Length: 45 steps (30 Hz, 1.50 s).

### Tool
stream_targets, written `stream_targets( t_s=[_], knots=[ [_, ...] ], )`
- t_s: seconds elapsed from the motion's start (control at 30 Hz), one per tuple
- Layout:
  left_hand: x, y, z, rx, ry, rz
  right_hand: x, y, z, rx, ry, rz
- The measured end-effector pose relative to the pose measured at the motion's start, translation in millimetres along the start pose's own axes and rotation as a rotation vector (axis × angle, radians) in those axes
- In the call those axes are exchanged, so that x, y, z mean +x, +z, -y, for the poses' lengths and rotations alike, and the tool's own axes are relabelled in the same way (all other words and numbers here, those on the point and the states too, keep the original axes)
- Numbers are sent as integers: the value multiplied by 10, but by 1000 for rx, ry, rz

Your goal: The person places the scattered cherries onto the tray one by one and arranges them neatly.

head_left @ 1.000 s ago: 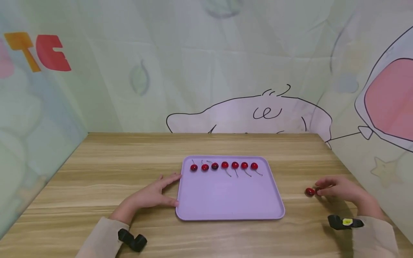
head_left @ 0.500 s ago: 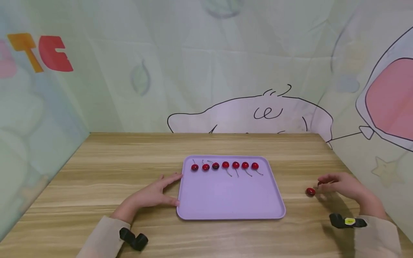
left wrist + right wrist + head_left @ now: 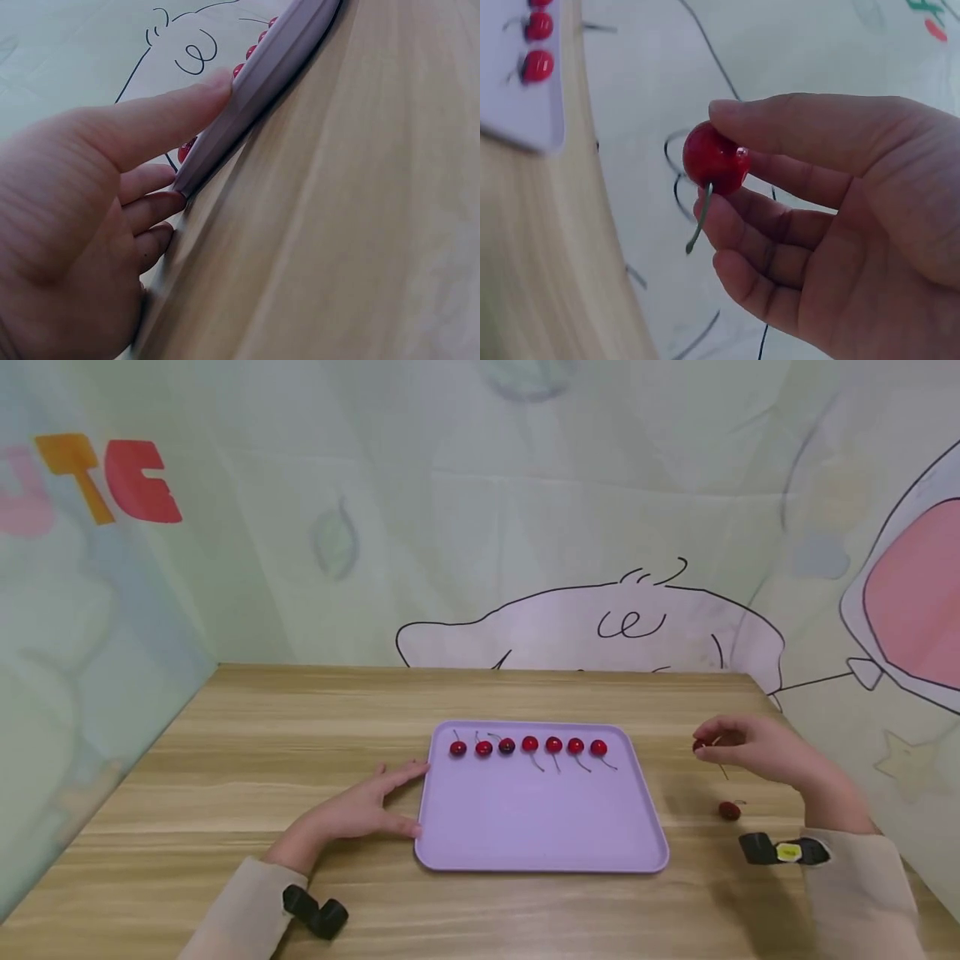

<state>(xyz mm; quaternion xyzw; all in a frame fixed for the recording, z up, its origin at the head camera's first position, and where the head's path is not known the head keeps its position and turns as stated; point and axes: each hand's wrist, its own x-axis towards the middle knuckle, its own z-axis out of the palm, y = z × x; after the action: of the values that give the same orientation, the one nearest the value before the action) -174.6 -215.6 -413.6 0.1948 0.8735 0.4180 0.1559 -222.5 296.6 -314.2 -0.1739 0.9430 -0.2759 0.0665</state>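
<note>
Between thumb and fingers, my right hand pinches a red cherry in the air to the right of the tray; its green stem points down in the right wrist view. My left hand rests at the left edge of the lilac tray, its thumb and fingers spread and touching the rim. Several cherries with stems lie in a row along the tray's far side, the last one at the right end. On the table below my right hand lies a single dark red cherry.
The wood-grain table carries the tray near its middle. A printed cloth backdrop with cartoon drawings rises behind the table and along both sides. Black cameras are strapped to both wrists.
My right hand has lifted one cherry off the table and moved away from me and slightly left with it. The other cherry stays on the table. My left hand keeps its place on the tray.
</note>
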Motion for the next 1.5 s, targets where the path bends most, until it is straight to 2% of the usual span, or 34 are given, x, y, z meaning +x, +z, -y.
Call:
stream_targets(
  t_s=[0.23, 0.33, 0.57, 0.73, 0.9, 1.13, 1.27, 1.5],
  knots=[
    [12, -8, -5, 3, 2, -1, 252, 126, 534, -5, -18, 49],
    [11, -7, -7, 4, 11, -5, 370, 235, 746, 18, -59, 74],
    [-2, 7, -10, 12, 15, -13, 625, 614, 1100, 114, -179, 152],
    [-5, 12, 2, 11, 33, -14, 739, 904, 1308, 138, -250, 186],
    [2, 19, 18, 15, 57, -16, 811, 1129, 1470, 184, -282, 228],
    [6, 18, 8, 8, 44, -15, 870, 1388, 1623, 146, -325, 252],
    [0, 10, -4, 5, 25, -11, 880, 1509, 1679, 137, -315, 282],
    [-1, 13, 2, 15, 30, -16, 888, 1657, 1709, 128, -317, 299]
  ],
)
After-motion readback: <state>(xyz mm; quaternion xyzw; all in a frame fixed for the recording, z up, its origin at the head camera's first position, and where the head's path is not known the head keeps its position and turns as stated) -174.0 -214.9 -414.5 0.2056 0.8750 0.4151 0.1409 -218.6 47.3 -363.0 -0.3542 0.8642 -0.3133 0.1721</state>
